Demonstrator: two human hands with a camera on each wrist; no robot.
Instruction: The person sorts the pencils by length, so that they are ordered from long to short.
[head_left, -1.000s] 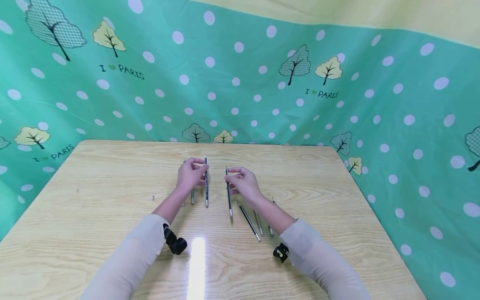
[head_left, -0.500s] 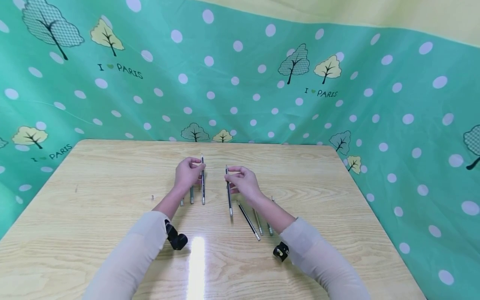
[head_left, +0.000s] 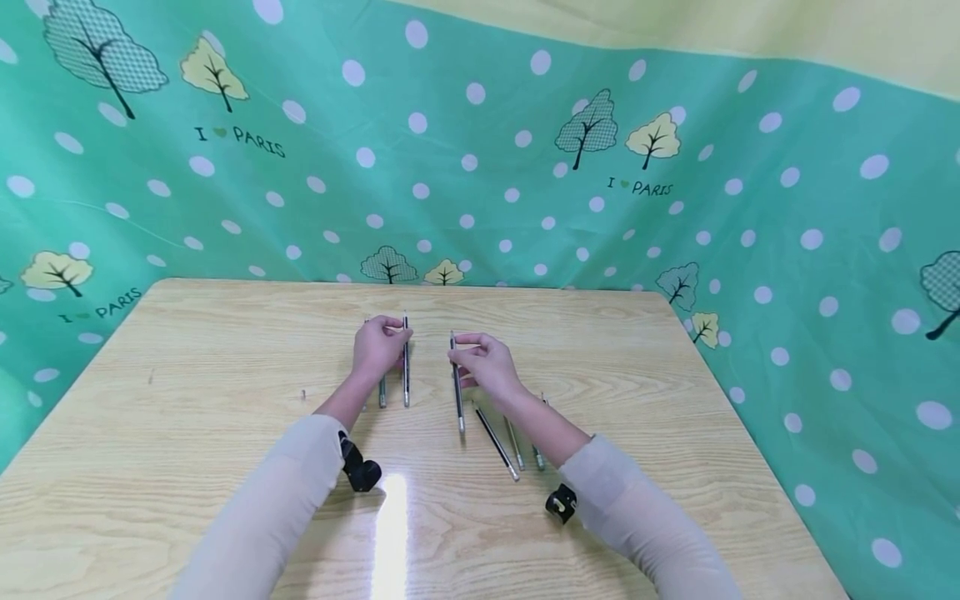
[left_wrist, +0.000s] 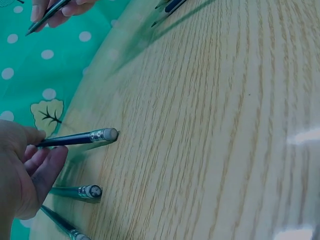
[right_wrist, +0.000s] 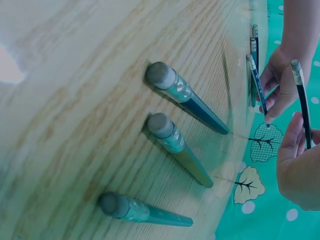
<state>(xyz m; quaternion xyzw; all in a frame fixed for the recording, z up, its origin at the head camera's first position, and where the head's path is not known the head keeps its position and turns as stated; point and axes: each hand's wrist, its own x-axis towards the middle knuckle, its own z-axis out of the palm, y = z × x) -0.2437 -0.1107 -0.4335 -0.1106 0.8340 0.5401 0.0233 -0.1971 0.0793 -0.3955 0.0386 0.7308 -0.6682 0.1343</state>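
My left hand [head_left: 377, 346] pinches a dark pencil [head_left: 406, 375] between thumb and fingers, eraser end toward me. In the left wrist view its eraser is close to the tabletop; I cannot tell whether it touches. Two more pencils lie beside that hand, a green-looking one [left_wrist: 75, 192] and another [left_wrist: 62, 224], both partly hidden by it in the head view. My right hand [head_left: 487, 367] holds a dark pencil [head_left: 458, 396] up off the table. Near the right forearm lie a black pencil [right_wrist: 200, 110], a gold-toned pencil [right_wrist: 192, 165] and a green-looking pencil [right_wrist: 167, 216].
The pencils lie on a light wood-grain table [head_left: 225, 500]. A tiny scrap [head_left: 303, 394] sits left of the left forearm. A green dotted curtain [head_left: 465, 142] hangs behind the table and along its right side. A bright light reflection crosses the front of the tabletop.
My left hand has shifted slightly left with its pencil, nearer to the pencils beside it. My right hand stays in nearly the same place, still holding its pencil.
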